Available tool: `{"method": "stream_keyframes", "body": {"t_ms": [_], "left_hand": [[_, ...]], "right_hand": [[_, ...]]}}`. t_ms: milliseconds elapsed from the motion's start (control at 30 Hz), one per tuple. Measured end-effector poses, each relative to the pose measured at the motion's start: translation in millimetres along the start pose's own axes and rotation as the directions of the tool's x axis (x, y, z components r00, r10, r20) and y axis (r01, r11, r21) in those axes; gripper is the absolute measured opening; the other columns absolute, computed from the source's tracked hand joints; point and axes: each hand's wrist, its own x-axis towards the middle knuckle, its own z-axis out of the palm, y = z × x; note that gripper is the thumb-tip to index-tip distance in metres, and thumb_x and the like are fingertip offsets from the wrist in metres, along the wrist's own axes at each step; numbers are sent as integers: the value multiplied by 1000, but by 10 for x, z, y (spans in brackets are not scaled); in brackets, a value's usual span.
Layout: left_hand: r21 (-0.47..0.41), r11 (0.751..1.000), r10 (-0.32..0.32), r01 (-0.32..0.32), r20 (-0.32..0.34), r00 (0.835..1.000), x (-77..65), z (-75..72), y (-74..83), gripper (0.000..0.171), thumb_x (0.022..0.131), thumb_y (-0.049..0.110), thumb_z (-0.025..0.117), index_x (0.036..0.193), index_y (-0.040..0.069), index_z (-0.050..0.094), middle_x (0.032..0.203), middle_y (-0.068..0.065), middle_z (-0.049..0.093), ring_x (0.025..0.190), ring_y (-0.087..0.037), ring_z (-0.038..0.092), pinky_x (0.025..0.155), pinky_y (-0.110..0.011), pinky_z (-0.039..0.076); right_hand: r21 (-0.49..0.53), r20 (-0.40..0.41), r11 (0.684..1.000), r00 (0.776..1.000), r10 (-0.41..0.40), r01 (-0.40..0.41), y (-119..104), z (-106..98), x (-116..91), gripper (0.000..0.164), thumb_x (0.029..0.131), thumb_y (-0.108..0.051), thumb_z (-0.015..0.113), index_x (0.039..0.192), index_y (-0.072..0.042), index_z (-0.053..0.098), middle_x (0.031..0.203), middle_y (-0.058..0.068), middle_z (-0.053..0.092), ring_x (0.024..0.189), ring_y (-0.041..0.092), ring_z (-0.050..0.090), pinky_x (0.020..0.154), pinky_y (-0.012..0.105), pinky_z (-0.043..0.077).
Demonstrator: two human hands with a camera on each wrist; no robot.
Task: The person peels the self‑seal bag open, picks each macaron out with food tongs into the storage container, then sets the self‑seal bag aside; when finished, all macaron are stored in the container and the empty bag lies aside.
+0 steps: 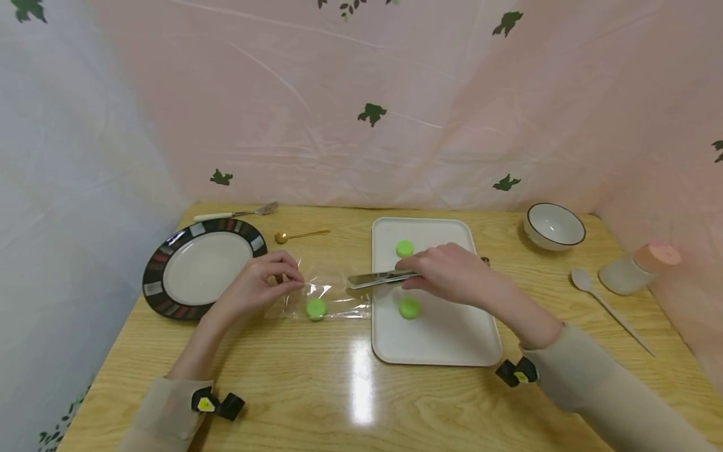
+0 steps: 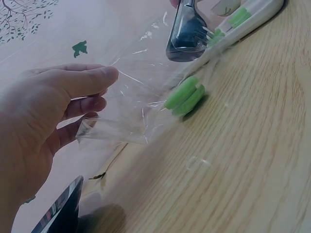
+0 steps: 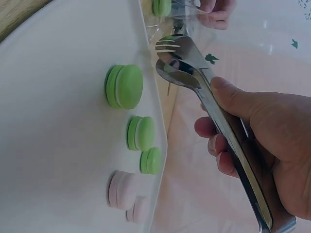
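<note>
My left hand (image 1: 265,281) pinches the edge of a clear plastic bag (image 2: 129,104) between thumb and fingers. A green macaron (image 2: 184,98) shows through the bag's film, apparently inside it. My right hand (image 1: 449,273) grips metal tongs (image 3: 221,121), one end forked and the other spoon-shaped. Nothing sits between the tong ends, which point left over the bag's right end. Beneath the right hand is a white tray (image 1: 437,348). On it the right wrist view shows green macarons (image 3: 129,87) and pale pink macarons (image 3: 122,190); the hand hides some of them in the head view.
A dark-rimmed plate (image 1: 203,267) lies left, with a fork (image 1: 237,213) and small gold spoon (image 1: 299,236) behind. At right are a white bowl (image 1: 555,227), a long pale spoon (image 1: 612,314) and a jar (image 1: 627,275) with a pink lid. Patterned cloth (image 1: 316,125) hangs around the table.
</note>
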Motion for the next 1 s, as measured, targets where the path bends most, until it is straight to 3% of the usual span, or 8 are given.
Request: {"method": "stream_keyframes", "body": {"t_ms": [500,1000], "left_hand": [[19,998,54,-54,-33,998,7,21,-12,8,82,13,73,85,21,73,90,7,62,80,-6,55,62,-22,45],[14,998,68,-68,-11,998,2,20,-12,3,82,16,73,86,17,73,92,10,60,79,-1,54,60,-21,45]], "right_hand": [[-2,-11,998,998,-57,57,-96,37,104,17,87,-43,63,97,-30,64,72,-20,57,57,2,46,56,23,41],[3,-50,988,987,-153,153,-239,170,307,25,85,-43,65,101,-24,65,86,-18,68,61,2,52,51,22,38]]}}
